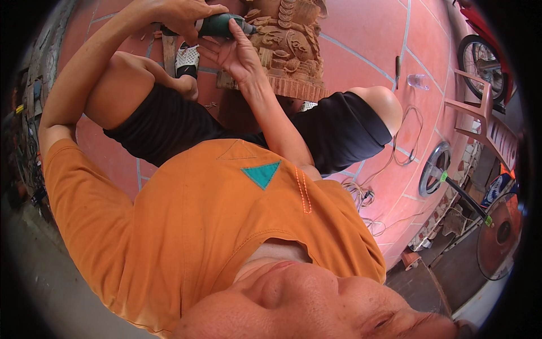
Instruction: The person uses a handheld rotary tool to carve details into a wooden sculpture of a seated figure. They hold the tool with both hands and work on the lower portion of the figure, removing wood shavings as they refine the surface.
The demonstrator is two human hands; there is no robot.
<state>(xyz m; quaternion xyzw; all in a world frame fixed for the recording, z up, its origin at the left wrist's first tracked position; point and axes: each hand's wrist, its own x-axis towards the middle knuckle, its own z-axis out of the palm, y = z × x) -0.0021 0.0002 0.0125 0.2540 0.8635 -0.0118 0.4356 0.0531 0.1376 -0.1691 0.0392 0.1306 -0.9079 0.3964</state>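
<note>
My left hand [183,16] is closed around the rear of a dark green handheld power tool, like a die grinder [217,26]. The tool lies level, its nose pointing right at a carved wooden piece [291,51]. Whether its tip touches the wood is hard to make out. Just below the tool is my right hand [241,59], palm showing, fingers stretched out and spread. The right thumb rests against the tool's front part. Brown and heavily carved with layered relief, the wooden piece stands between my knees; its top runs out of view.
Red floor tiles [355,34] surround me. To the right lie a dark slim hand tool [397,72], a clear cup [418,82] and a tangled cable [372,181]. Farther right are a pink plastic chair [480,107], a motorbike wheel [480,65] and a standing fan [499,229].
</note>
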